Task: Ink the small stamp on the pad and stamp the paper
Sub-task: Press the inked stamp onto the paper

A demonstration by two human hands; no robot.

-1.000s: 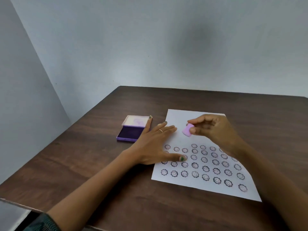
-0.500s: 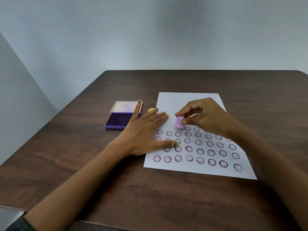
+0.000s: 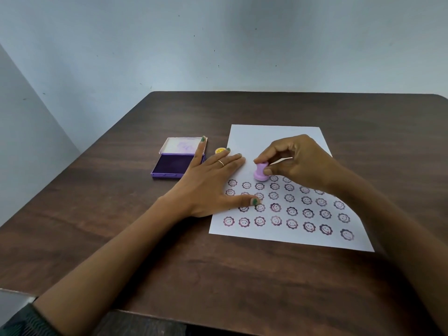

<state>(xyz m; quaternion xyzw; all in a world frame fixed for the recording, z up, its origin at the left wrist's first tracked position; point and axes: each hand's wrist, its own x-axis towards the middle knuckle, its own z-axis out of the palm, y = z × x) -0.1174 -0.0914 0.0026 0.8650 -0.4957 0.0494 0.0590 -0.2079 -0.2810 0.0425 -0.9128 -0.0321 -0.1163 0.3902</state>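
Note:
A white paper (image 3: 274,139) lies on the dark wooden table, its near half covered with several rows of purple smiley-flower prints. My right hand (image 3: 298,163) pinches a small pink stamp (image 3: 260,172) by its top, and the stamp stands upright with its base down on the paper, just above the top row of prints. My left hand (image 3: 211,183) lies flat with fingers spread on the paper's left edge. The open purple ink pad (image 3: 173,166) sits left of the paper, my left little finger reaching over its right edge.
A small yellow round object (image 3: 220,150) lies between the ink pad and the paper, just beyond my left fingertips. The table (image 3: 121,226) meets a pale wall at its far side and another on the left. Its near edge lies under my forearms.
My right hand brought the pink stamp down from the air onto the paper above the top row of prints. My left hand stayed flat on the paper's edge.

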